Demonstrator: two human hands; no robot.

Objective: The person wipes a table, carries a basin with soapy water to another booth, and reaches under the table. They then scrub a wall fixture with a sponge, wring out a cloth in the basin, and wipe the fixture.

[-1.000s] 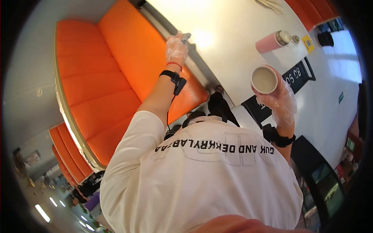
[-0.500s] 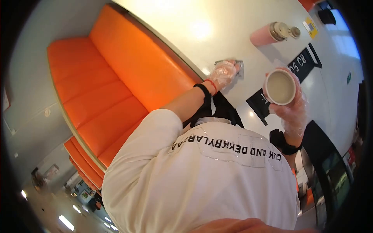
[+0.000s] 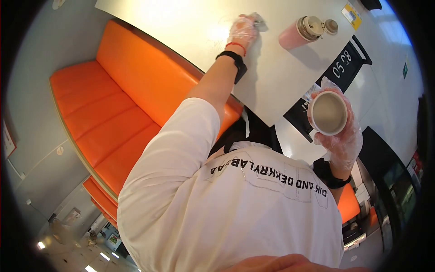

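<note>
My left hand (image 3: 244, 29), in a clear plastic glove, reaches far out over the white table (image 3: 267, 86). Its fingers are closed on a small grey cloth (image 3: 259, 21) pressed to the tabletop; the glove hides most of it. My right hand (image 3: 345, 136), gloved as well, is wrapped round a white cup (image 3: 329, 113) held up off the table with its mouth facing me. The cup's inside looks pale; I cannot tell what is in it. A pink flask (image 3: 297, 36) with its lid flipped back stands right of my left hand.
An orange padded bench (image 3: 149, 68) runs along the table's left edge. Beyond the cup lies a black panel with white digits (image 3: 342, 63). A yellow and white card (image 3: 351, 16) is near the far edge. A dark screen-like panel (image 3: 394, 177) stands at the right.
My left hand has slid the grey cloth away from me and leftward across the table, straightening the arm. My right hand still holds the cup, in nearly the same place.
</note>
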